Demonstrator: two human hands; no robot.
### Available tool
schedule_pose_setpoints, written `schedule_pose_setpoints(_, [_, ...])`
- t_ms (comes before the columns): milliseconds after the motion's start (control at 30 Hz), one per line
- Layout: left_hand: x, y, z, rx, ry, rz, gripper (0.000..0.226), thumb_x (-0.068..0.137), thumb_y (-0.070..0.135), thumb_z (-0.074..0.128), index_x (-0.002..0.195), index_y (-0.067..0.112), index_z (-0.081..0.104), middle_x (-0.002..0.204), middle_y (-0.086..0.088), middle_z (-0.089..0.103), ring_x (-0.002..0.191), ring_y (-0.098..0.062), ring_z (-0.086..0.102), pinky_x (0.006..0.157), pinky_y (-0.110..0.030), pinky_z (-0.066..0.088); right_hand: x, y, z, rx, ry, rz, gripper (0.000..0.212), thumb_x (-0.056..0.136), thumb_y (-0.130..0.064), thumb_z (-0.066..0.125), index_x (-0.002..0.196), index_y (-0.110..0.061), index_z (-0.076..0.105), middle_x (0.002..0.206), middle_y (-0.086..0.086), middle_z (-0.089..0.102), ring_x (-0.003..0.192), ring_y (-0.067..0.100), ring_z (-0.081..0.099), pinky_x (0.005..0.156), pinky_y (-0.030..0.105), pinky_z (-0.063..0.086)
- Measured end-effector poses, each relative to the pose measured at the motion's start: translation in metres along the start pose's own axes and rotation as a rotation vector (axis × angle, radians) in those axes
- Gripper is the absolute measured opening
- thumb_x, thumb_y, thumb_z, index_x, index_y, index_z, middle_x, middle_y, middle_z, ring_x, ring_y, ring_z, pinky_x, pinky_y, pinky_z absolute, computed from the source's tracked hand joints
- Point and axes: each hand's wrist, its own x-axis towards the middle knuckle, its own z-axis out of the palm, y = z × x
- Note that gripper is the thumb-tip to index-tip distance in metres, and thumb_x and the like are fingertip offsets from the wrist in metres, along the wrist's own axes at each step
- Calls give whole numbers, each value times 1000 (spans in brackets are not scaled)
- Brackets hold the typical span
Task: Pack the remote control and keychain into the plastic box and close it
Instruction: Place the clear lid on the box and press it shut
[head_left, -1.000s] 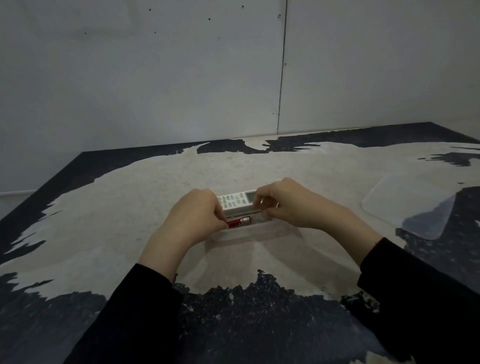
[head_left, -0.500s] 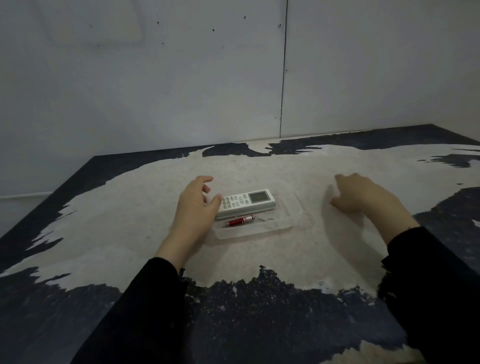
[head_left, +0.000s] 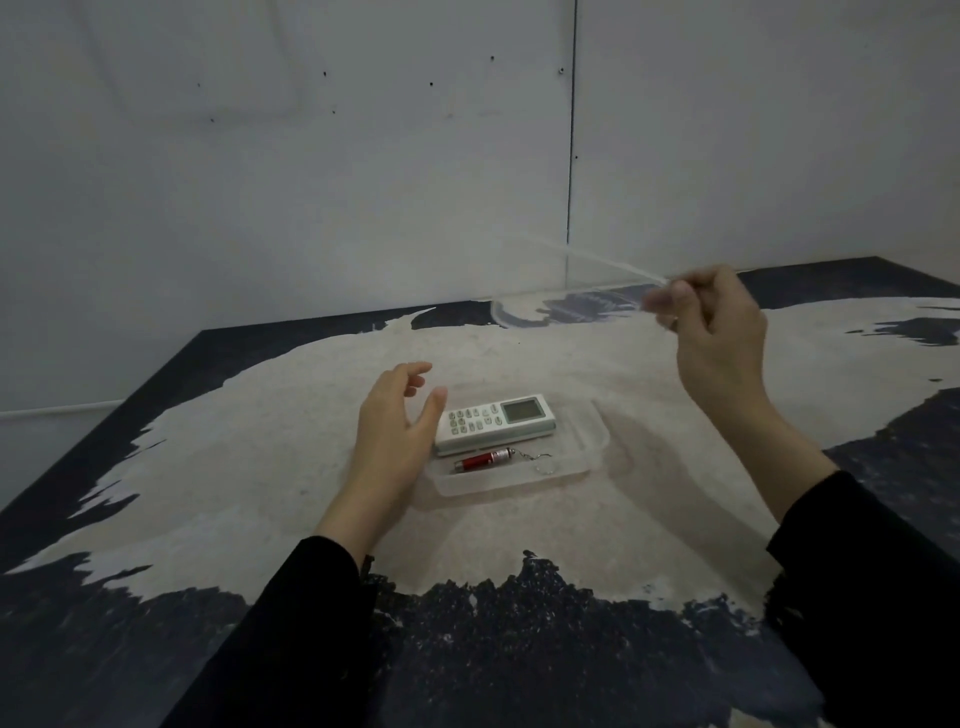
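A shallow clear plastic box (head_left: 592, 441) lies open on the table's middle. Inside it rest a white remote control (head_left: 493, 423) with a small screen and, in front of it, a red keychain (head_left: 485, 461) with a thin chain and ring. My left hand (head_left: 397, 431) hovers at the box's left end, fingers spread, holding nothing. My right hand (head_left: 714, 322) is raised above and right of the box, pinching one corner of the clear lid (head_left: 571, 280), which hangs tilted in the air behind the box.
The table (head_left: 260, 467) has a pale worn centre and dark mottled borders. A grey wall (head_left: 363, 156) rises right behind its far edge. My black sleeves fill the lower corners.
Both hands left the remote. My right hand went right to the lid, picked it up and lifted it above the table. My left hand stayed by the box's left end.
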Motion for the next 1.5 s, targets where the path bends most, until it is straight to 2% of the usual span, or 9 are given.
schedule_pose_setpoints(167, [-1, 16, -6, -299, -12, 25, 33, 91, 37, 49, 124, 32, 49, 106, 1, 62, 100, -8, 58, 86, -22, 44, -10, -7, 12, 372, -205, 327, 18, 98, -13, 40, 88, -11, 54, 80, 6, 67, 60, 5, 69, 55, 19, 58])
schedule_pose_setpoints(267, [-2, 20, -6, -323, 23, -1, 29, 90, 17, 55, 117, 25, 54, 81, -3, 66, 74, -8, 63, 73, -20, 51, -22, -2, 24, 396, -240, 390, 15, 97, -15, 46, 85, -13, 55, 77, 9, 65, 55, 7, 69, 49, 19, 56])
schedule_pose_setpoints(433, [-1, 16, -12, -182, 122, -108, 28, 87, 15, 59, 114, 19, 55, 68, -6, 66, 56, -13, 58, 64, -27, 52, -26, 4, 34, 686, -295, 589, 8, 88, -15, 61, 91, -7, 60, 92, 12, 68, 76, 15, 74, 71, 24, 61])
schedule_pose_setpoints(733, [-5, 13, -14, 200, 33, -111, 18, 90, 27, 53, 105, 16, 54, 60, -10, 65, 58, -23, 63, 60, -34, 52, -44, 21, 47, -109, -517, 289, 40, 93, -7, 46, 130, -17, 52, 136, 3, 54, 127, 14, 46, 103, 27, 34])
schedule_pose_setpoints(900, [-3, 10, -15, 354, -166, -222, 24, 91, 29, 51, 107, 11, 53, 89, -15, 68, 73, -24, 64, 62, -30, 46, -44, 20, 45, -350, -697, 231, 45, 94, -7, 37, 138, -12, 45, 146, 7, 45, 135, 22, 38, 112, 29, 26])
schedule_pose_setpoints(1033, [-4, 12, -19, 301, -253, -280, 16, 92, 27, 49, 102, 15, 48, 78, -10, 66, 42, -9, 55, 42, -24, 38, -39, 15, 40, -456, -799, 160, 46, 95, -6, 35, 140, -10, 41, 149, 8, 40, 138, 23, 34, 113, 28, 23])
schedule_pose_setpoints(1233, [-6, 14, -23, 283, -322, -294, 16, 92, 27, 50, 103, 15, 46, 79, -8, 64, 49, -12, 56, 44, -27, 42, -41, 17, 41, -608, -832, 1, 46, 96, -8, 35, 142, -8, 37, 157, 10, 23, 144, 22, 24, 115, 27, 17])
schedule_pose_setpoints(1400, [-5, 12, -22, 387, -320, -266, 29, 89, 26, 52, 115, 13, 44, 102, -14, 63, 82, -27, 61, 74, -42, 54, -50, 17, 48, -653, -1014, -75, 59, 99, -40, 22, 150, -11, 11, 160, 8, -2, 147, 18, -3, 116, 26, 0])
schedule_pose_setpoints(1500, [-3, 16, -12, 452, -185, -14, 55, 83, 17, 53, 134, 14, 33, 130, -14, 47, 114, -30, 49, 93, -45, 43, -53, 16, 48, -750, -1074, -130, 88, 79, -69, 1, 149, -17, -2, 160, 6, -10, 146, 16, -12, 116, 33, -2])
